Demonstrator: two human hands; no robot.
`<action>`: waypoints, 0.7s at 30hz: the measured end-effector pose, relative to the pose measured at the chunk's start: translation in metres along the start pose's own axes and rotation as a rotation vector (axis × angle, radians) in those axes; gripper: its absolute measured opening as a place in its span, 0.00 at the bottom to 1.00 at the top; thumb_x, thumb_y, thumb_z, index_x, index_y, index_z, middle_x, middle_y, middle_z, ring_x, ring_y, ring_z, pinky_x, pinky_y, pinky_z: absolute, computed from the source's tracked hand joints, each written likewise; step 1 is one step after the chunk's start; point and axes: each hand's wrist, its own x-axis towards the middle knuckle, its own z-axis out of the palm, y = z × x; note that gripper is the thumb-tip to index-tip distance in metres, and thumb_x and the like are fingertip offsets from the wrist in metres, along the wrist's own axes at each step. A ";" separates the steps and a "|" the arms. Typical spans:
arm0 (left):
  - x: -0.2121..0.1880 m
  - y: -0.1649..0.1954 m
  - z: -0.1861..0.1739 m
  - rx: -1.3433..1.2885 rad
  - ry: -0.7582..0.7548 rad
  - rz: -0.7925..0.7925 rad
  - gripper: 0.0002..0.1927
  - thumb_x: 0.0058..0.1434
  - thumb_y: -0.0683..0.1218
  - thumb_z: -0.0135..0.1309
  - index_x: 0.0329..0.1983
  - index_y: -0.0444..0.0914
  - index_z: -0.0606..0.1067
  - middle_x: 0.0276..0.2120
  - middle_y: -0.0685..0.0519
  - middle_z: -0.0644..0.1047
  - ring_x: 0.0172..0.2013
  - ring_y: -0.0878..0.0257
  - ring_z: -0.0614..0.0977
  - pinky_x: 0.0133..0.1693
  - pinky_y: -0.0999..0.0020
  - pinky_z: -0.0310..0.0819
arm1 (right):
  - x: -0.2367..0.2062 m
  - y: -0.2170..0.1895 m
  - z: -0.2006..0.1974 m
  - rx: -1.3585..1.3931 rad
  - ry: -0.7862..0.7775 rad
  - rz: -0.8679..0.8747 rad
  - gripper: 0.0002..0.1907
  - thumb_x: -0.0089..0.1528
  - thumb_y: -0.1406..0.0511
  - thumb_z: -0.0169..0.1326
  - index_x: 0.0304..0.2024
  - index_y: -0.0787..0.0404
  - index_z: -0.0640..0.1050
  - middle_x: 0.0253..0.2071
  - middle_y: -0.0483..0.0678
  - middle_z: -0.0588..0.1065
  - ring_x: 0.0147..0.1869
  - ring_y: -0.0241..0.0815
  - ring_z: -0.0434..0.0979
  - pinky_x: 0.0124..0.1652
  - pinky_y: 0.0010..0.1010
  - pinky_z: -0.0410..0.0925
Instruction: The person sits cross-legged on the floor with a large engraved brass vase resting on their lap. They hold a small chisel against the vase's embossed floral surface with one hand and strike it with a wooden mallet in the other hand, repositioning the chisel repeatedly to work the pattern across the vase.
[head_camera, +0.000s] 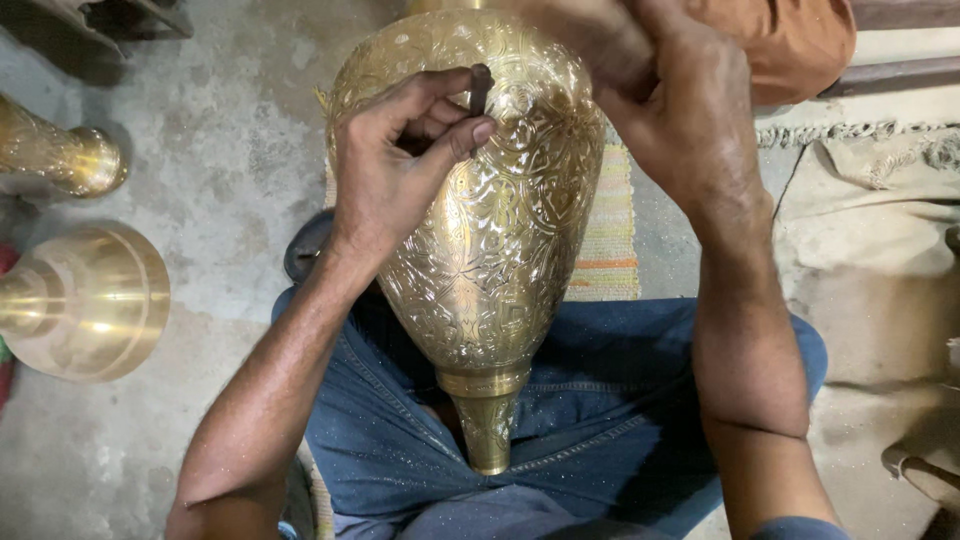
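A large engraved brass vase (500, 260) lies tilted across my lap, its narrow neck pointing toward me. My left hand (400, 165) rests on the vase's upper left side and pinches a short dark engraving tool (481, 88) between thumb and fingers, its tip on the metal. My right hand (680, 105) is at the top right of the vase, fingers curled; what it grips is hidden at the frame's top edge.
Two plain brass pieces stand on the concrete floor at left: a flared bell-shaped base (90, 300) and a slimmer one (60, 155). A striped woven mat (610, 240) lies under the vase. Beige cloth (880, 250) covers the right side.
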 end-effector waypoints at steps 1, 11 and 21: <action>-0.001 0.000 0.000 0.007 0.007 0.039 0.17 0.65 0.43 0.67 0.56 0.34 0.78 0.38 0.48 0.85 0.38 0.64 0.89 0.38 0.69 0.87 | 0.000 -0.002 0.000 0.020 0.034 -0.002 0.23 0.64 0.76 0.60 0.62 0.70 0.71 0.43 0.57 0.80 0.41 0.47 0.84 0.43 0.37 0.78; -0.003 0.000 0.001 -0.022 -0.011 0.050 0.16 0.67 0.42 0.66 0.56 0.34 0.77 0.38 0.49 0.85 0.39 0.64 0.89 0.41 0.70 0.90 | 0.011 -0.013 -0.012 -0.010 -0.036 0.235 0.10 0.67 0.68 0.65 0.43 0.64 0.75 0.31 0.51 0.78 0.34 0.44 0.82 0.35 0.38 0.76; -0.001 0.001 0.001 -0.019 -0.028 0.046 0.18 0.67 0.43 0.65 0.57 0.34 0.77 0.41 0.48 0.85 0.40 0.63 0.89 0.40 0.70 0.90 | 0.002 -0.003 -0.014 0.534 -0.019 0.388 0.10 0.68 0.72 0.63 0.47 0.63 0.73 0.37 0.49 0.79 0.35 0.37 0.83 0.37 0.35 0.80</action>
